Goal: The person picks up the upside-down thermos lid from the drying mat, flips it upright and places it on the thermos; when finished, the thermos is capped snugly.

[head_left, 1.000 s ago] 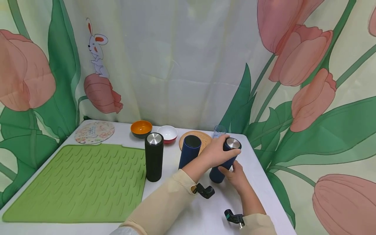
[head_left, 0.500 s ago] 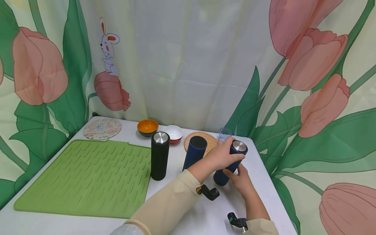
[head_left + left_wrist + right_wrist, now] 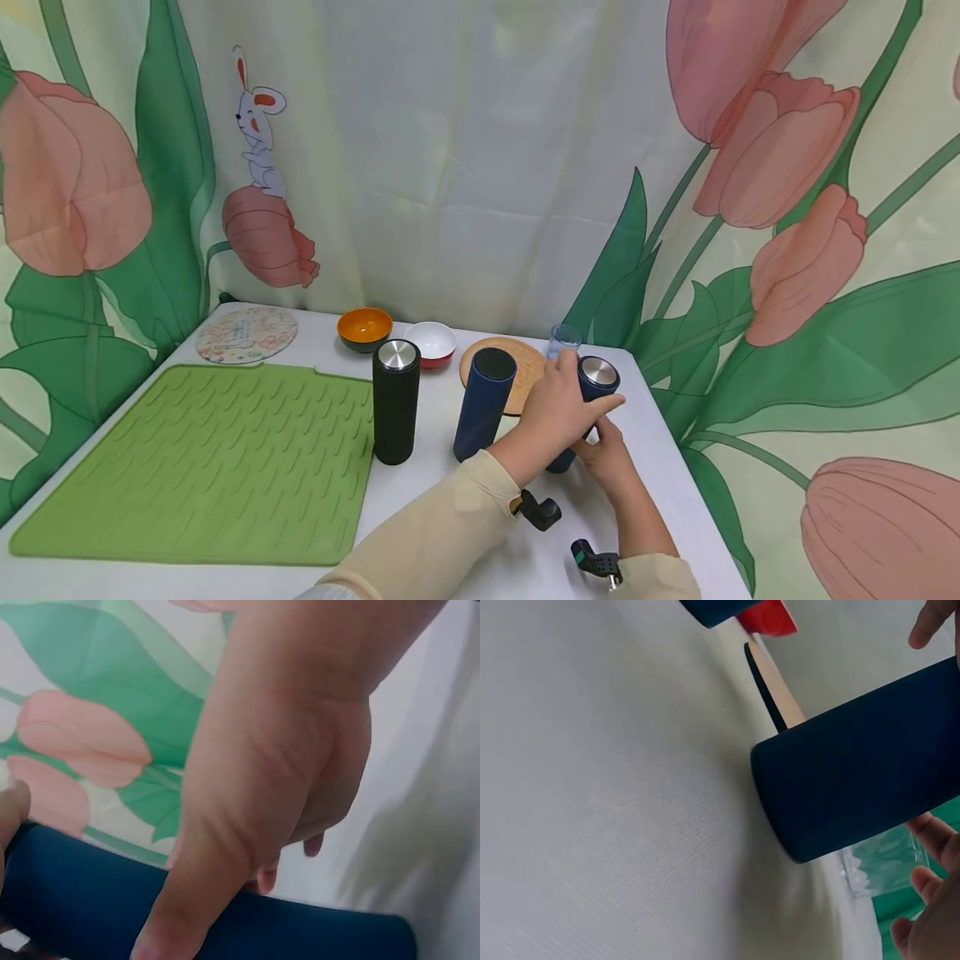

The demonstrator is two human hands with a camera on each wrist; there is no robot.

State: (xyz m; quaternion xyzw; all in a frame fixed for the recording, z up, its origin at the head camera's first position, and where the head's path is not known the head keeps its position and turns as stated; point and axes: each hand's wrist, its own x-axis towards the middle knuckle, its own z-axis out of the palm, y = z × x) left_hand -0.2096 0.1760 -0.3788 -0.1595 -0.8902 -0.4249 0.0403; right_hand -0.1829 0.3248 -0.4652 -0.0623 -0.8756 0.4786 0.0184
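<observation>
My left hand [image 3: 558, 404] grips the upper part of a dark blue thermos [image 3: 600, 385] with a shiny silver lid. Lower on its body, my right hand [image 3: 609, 458] holds it with the thumb laid across the side, as the left wrist view shows. In the right wrist view the thermos's base [image 3: 780, 799] is close over the white table. Left of my hands stands a second blue cylinder [image 3: 483, 412] with a dark top. Further left is a black thermos [image 3: 395, 408] with a silver lid. My left forearm and hand hide the held thermos's middle in the head view.
A green ridged mat [image 3: 195, 467] covers the table's left half, with a round floral mat [image 3: 246, 335] behind it. An orange bowl [image 3: 364, 327], a white-and-red bowl [image 3: 431, 342], a round wooden board [image 3: 528, 379] and a clear glass [image 3: 564, 337] line the back.
My left hand has turned around the top of the thermos and covers more of its body, with the wrist swung slightly right. My head view has shifted a little; the other objects stayed put.
</observation>
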